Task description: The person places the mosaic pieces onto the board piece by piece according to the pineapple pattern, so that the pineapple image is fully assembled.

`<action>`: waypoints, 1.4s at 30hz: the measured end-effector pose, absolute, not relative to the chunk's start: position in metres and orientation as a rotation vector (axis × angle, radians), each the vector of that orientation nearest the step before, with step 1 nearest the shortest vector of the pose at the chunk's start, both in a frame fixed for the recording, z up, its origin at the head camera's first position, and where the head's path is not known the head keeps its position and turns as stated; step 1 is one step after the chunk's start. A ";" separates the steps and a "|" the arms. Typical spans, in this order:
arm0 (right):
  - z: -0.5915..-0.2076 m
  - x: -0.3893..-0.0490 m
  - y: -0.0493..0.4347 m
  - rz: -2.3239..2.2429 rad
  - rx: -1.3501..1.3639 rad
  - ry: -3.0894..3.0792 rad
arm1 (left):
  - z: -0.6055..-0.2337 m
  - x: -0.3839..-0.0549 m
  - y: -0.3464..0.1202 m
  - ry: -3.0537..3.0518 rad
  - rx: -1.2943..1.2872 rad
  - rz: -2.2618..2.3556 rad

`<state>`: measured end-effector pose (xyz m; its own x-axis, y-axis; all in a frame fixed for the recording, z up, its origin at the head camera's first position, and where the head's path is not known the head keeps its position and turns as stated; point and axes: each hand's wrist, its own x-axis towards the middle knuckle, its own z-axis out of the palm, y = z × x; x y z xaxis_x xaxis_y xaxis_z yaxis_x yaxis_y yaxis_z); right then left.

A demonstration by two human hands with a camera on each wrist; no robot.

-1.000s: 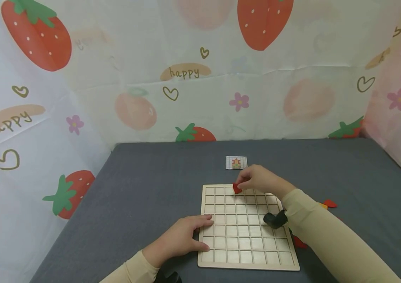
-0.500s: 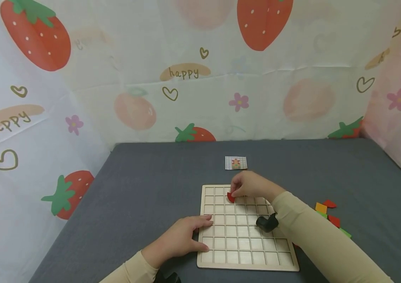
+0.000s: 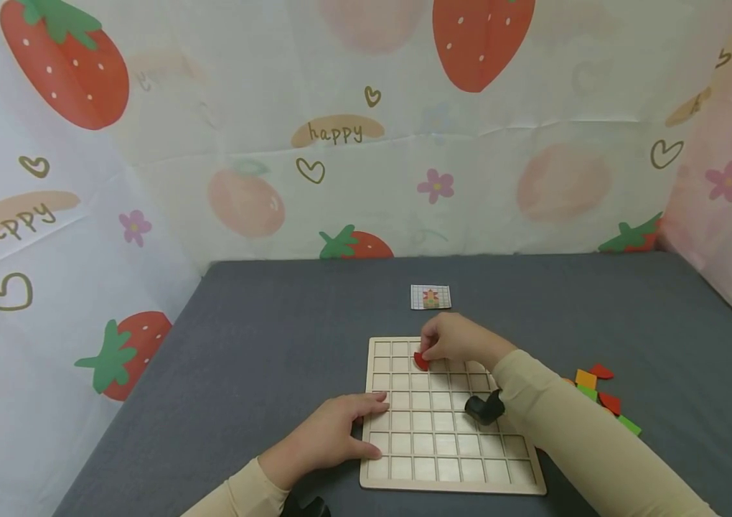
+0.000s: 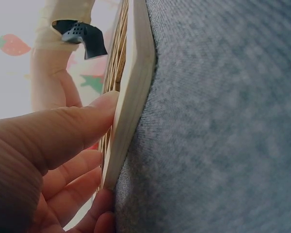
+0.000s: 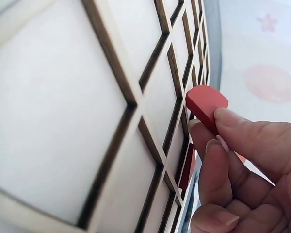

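My right hand [image 3: 459,337] pinches a small red fan-shaped piece [image 5: 206,104] between thumb and fingers. The piece is tilted close over the upper rows of a pale wooden grid board [image 3: 437,490]. In the right wrist view a second red piece [image 5: 188,167] sits at the board's edge cells, partly behind the fingers; the hand hides it in the head view. My left hand [image 3: 336,433] rests at the board's left side, index finger and thumb spread apart over the rim. In the left wrist view the thumb [image 4: 94,116] presses on the wooden edge.
A small card [image 3: 430,297] with a coloured grid picture lies behind the board. To the right, partly behind the sleeve, are loose pieces, among them an orange square [image 3: 585,378], a red piece [image 3: 610,403] and a green piece [image 3: 629,425]. Printed curtains surround the grey-covered table [image 3: 288,309].
Over the last second my right hand has moved slightly left and toward me with the red piece, then nearly stopped. More loose pieces show beside the sleeve. The left hand has stayed put.
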<state>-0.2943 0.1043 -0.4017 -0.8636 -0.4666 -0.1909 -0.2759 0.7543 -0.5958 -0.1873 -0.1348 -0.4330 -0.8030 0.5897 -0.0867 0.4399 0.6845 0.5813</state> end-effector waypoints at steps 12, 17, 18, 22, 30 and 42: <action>-0.406 -0.294 0.098 -0.788 -0.524 2.681 | -0.432 -0.186 -0.134 2.634 0.832 0.806; -0.407 -0.292 0.097 -0.783 -0.542 2.695 | -0.431 -0.187 -0.134 2.636 0.832 0.805; -0.407 -0.292 0.096 -0.778 -0.545 2.698 | -0.431 -0.187 -0.134 2.637 0.831 0.802; -0.407 -0.292 0.096 -0.771 -0.558 2.703 | -0.431 -0.186 -0.133 2.640 0.828 0.796; -0.410 -0.293 0.100 -0.768 -0.585 2.707 | -0.430 -0.186 -0.133 2.641 0.825 0.793; -0.412 -0.293 0.102 -0.822 -0.514 2.671 | -0.430 -0.186 -0.133 2.636 0.831 0.787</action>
